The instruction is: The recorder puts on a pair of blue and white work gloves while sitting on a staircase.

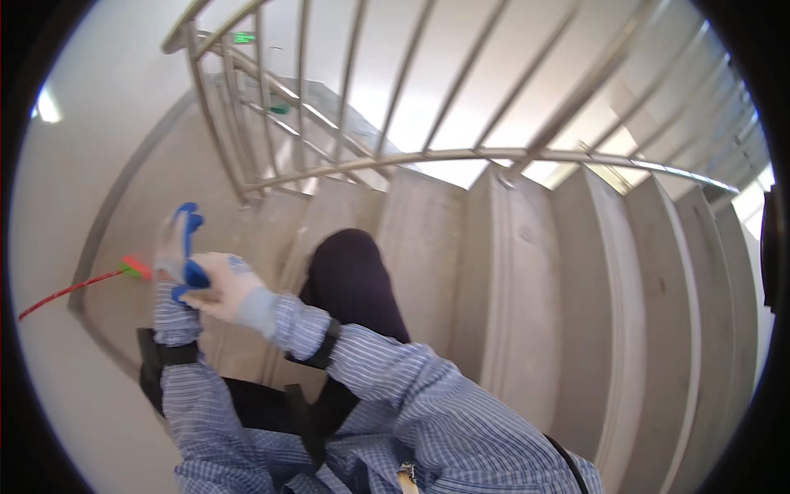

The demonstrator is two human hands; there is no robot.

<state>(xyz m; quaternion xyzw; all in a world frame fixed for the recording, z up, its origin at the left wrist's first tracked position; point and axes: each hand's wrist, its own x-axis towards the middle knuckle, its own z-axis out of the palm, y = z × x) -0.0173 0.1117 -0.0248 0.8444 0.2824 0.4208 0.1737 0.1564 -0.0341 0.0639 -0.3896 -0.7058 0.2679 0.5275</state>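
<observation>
My left hand (174, 244), in a white work glove with blue-coated fingers, is raised over the stairs and blurred by motion. Its fingers point away from me and nothing shows in them. My right hand (231, 287), gloved the same way, reaches across to it. The right thumb and fingertips close at the cuff of the left glove (169, 267), by the wrist. Just left of that wrist is a blurred red and green piece (137, 267) on a red patterned cord or pole (71, 293); its right end is hidden behind my left hand.
Concrete steps (426, 247) run across the view beside a metal railing (370, 162). A landing (148, 167) meets the white wall (68, 204) at left. My dark-trousered knee (352, 278) is below my hands. A green lit sign (245, 37) hangs beyond the railing.
</observation>
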